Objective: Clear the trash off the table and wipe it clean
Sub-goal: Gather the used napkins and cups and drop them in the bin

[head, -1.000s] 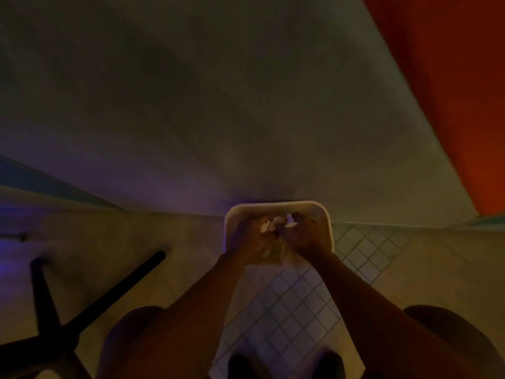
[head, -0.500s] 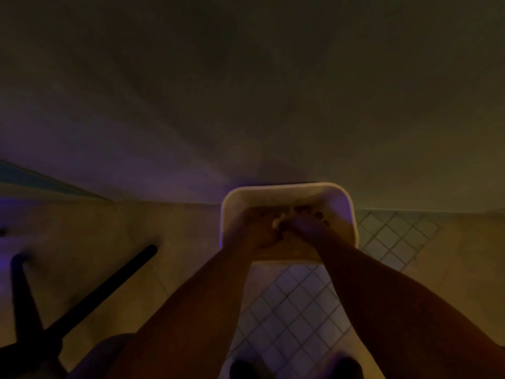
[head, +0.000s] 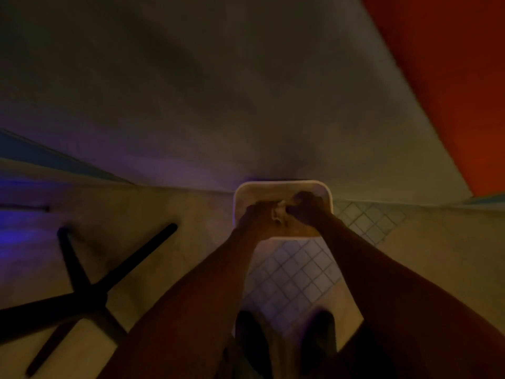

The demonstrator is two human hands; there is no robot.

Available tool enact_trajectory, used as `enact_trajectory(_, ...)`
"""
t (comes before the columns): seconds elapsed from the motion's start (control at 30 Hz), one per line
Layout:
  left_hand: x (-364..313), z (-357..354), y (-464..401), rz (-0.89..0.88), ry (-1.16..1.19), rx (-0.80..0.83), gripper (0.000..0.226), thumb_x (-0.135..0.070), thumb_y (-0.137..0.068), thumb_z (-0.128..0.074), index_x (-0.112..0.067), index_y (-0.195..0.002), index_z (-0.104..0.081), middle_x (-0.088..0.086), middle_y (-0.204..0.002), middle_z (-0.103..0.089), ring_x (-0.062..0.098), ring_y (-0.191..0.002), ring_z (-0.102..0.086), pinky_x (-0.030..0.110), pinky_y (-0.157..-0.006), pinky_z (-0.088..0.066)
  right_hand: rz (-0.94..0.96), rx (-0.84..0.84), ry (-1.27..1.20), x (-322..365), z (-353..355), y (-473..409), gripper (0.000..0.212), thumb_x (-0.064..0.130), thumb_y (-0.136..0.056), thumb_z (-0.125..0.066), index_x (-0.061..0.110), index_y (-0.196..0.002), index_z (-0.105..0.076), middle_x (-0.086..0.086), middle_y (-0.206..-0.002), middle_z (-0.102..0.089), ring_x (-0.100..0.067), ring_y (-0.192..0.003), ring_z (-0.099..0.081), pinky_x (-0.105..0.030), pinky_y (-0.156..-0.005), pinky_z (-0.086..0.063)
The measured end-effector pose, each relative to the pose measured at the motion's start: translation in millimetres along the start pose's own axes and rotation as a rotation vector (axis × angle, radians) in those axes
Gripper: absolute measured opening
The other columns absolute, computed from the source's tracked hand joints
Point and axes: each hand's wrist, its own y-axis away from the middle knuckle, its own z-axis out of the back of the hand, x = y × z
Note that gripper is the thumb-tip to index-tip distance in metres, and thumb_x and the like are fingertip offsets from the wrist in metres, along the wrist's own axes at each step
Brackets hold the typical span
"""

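Note:
The scene is dim and blurred. A pale, square bin (head: 282, 187) with rounded corners stands on the floor against the wall. Both my hands are inside its opening. My left hand (head: 258, 218) and my right hand (head: 307, 209) are pressed together, fingers curled round a small pale scrap of trash (head: 278, 213) between them. What lies deeper in the bin is hidden by my hands.
A black cross-shaped table base (head: 82, 291) lies on the floor at the left. A grey wall (head: 218, 91) fills the upper view, with a red panel (head: 451, 77) at the right. Small floor tiles (head: 295, 277) run below the bin, with my shoes (head: 287, 343) at the bottom.
The camera swung right then back, so the red panel left and returned. My hands stayed in the bin, and fewer pale scraps show between them than a second ago.

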Motion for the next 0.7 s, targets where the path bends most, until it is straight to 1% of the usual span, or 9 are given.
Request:
enact_trajectory(0.03,-9,8,22,-0.001,-0.024,-0.001,0.050,-0.043,-0.087,-0.064,-0.027,-0.134,-0.059,0.005,-0.138,-0.059,0.027,-0.128,-0.055,0.041,-0.104,-0.047,-0.001,0.022,-0.032,7,13,24,0.053,0.032,-0.091,-0.066,0.009,-0.137,-0.054,-0.015,-0.142,-0.053,-0.031,-0.132,-0.049,-0.030,-0.104,-0.037)
enact_trajectory(0.07,-14,11,39,-0.008,-0.047,-0.014,0.049,-0.040,-0.089,-0.062,-0.026,-0.137,-0.057,0.004,-0.140,-0.056,0.028,-0.130,-0.052,0.041,-0.105,-0.046,0.011,0.027,-0.056,11,20,43,0.052,0.030,-0.089,-0.069,0.010,-0.135,-0.054,-0.014,-0.138,-0.056,-0.030,-0.129,-0.051,-0.029,-0.101,-0.038)
enact_trajectory(0.17,-44,38,116,-0.032,-0.046,-0.055,0.054,-0.035,-0.093,-0.060,-0.021,-0.144,-0.048,0.006,-0.148,-0.047,0.030,-0.135,-0.044,0.044,-0.108,-0.042,0.028,0.043,-0.113,31,58,121,0.049,0.023,-0.085,-0.074,0.011,-0.130,-0.057,-0.011,-0.125,-0.062,-0.027,-0.117,-0.058,-0.023,-0.085,-0.039)
enact_trajectory(0.2,-53,45,138,-0.028,-0.017,-0.055,0.056,-0.036,-0.094,-0.060,-0.022,-0.146,-0.045,0.005,-0.151,-0.044,0.030,-0.137,-0.043,0.045,-0.108,-0.043,0.034,0.053,-0.113,36,66,145,0.049,0.023,-0.086,-0.073,0.012,-0.131,-0.057,-0.011,-0.126,-0.062,-0.026,-0.117,-0.058,-0.022,-0.084,-0.039)
enact_trajectory(0.33,-88,93,230,-0.005,0.037,-0.088,0.058,-0.038,-0.094,-0.059,-0.025,-0.148,-0.041,0.001,-0.157,-0.036,0.028,-0.141,-0.037,0.046,-0.108,-0.043,0.080,0.054,-0.078,65,110,246,0.047,0.027,-0.088,-0.072,0.015,-0.132,-0.058,-0.009,-0.131,-0.062,-0.028,-0.119,-0.059,-0.033,-0.095,-0.047)
enact_trajectory(0.43,-116,126,297,-0.015,0.052,-0.131,0.059,-0.037,-0.095,-0.057,-0.027,-0.150,-0.038,0.000,-0.160,-0.029,0.027,-0.143,-0.031,0.044,-0.109,-0.041,0.079,0.027,-0.125,88,145,313,0.048,0.026,-0.087,-0.073,0.016,-0.132,-0.060,-0.008,-0.128,-0.065,-0.025,-0.115,-0.062,-0.031,-0.093,-0.047)
enact_trajectory(0.53,-140,169,363,-0.034,0.119,-0.189,0.058,-0.035,-0.094,-0.058,-0.029,-0.149,-0.039,-0.003,-0.159,-0.031,0.025,-0.140,-0.034,0.043,-0.107,-0.044,0.102,-0.007,-0.175,116,184,373,0.049,0.025,-0.084,-0.075,0.019,-0.131,-0.061,-0.005,-0.126,-0.066,-0.023,-0.112,-0.063,-0.031,-0.091,-0.048)
enact_trajectory(0.6,-149,191,397,-0.054,0.147,-0.241,0.059,-0.034,-0.093,-0.061,-0.028,-0.148,-0.041,-0.001,-0.156,-0.034,0.026,-0.136,-0.040,0.043,-0.103,-0.047,0.143,-0.036,-0.192,131,205,403,0.048,0.025,-0.082,-0.077,0.021,-0.128,-0.062,-0.002,-0.124,-0.066,-0.021,-0.107,-0.064,-0.027,-0.084,-0.046)
enact_trajectory(0.7,-160,218,444,-0.076,0.187,-0.318,0.058,-0.032,-0.092,-0.063,-0.028,-0.147,-0.043,0.000,-0.154,-0.036,0.027,-0.133,-0.041,0.041,-0.102,-0.046,0.195,-0.065,-0.202,155,233,440,0.043,0.028,-0.081,-0.077,0.027,-0.121,-0.064,0.001,-0.120,-0.067,-0.019,-0.101,-0.065,-0.026,-0.077,-0.044)
